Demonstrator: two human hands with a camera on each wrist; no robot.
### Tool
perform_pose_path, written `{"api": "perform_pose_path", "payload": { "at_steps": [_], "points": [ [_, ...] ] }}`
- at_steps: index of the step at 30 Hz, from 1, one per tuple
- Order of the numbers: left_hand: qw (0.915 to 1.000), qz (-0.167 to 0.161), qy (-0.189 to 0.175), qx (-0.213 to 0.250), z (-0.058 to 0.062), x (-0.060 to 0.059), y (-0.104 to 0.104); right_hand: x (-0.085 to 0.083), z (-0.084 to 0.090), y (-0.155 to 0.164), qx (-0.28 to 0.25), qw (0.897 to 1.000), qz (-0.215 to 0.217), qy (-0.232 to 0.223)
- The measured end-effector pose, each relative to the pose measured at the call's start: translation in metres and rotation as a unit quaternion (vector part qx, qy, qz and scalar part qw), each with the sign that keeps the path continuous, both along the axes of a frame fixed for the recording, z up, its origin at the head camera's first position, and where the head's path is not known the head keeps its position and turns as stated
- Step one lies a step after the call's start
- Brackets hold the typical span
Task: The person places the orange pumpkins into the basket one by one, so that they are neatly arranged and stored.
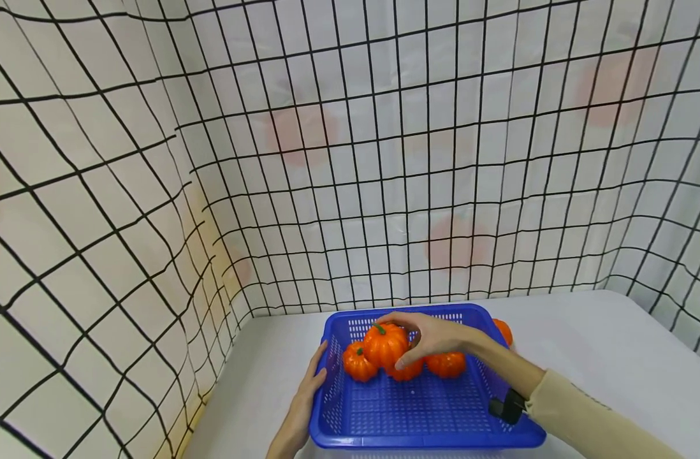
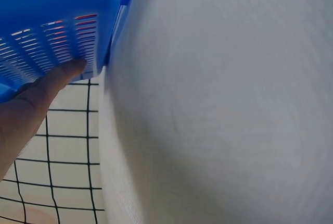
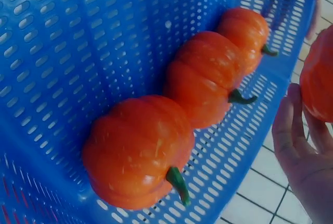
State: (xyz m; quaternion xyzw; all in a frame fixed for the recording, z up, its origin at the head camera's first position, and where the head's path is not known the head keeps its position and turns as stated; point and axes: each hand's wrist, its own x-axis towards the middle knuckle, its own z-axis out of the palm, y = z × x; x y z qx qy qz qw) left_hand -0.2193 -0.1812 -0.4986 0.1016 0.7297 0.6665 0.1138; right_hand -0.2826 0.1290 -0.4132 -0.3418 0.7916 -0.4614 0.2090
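My right hand holds an orange toy pumpkin with a green stem, raised over the back part of a blue plastic basket. In the right wrist view, fingers and thumb of that hand are on the held pumpkin, which is cut off by the frame edge. Three more pumpkins lie in a row along the basket's back wall: a left one, a middle one partly covered, and a right one. Against the basket's left outer side rests my left hand, its fingers fairly straight.
Another orange pumpkin sits on the white table beyond the basket's right side, partly hidden. A black net hangs before white walls at the back and sides. A dark device is on the right wrist.
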Motion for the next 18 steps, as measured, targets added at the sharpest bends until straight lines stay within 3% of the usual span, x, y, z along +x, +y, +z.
{"api": "perform_pose_path", "payload": {
  "at_steps": [8,14,18],
  "points": [
    [0.9999,-0.007,0.010,0.002,0.000,-0.001,0.000,0.000,-0.009,-0.015,0.023,0.999,0.042,-0.014],
    [0.9999,-0.010,0.007,0.007,-0.002,-0.002,-0.001,0.002,-0.015,-0.026,0.092,0.994,0.048,0.022],
    [1.0000,-0.007,0.005,0.004,-0.002,-0.002,-0.003,0.005,-0.022,-0.037,0.108,0.991,0.068,0.026]
  ]
}}
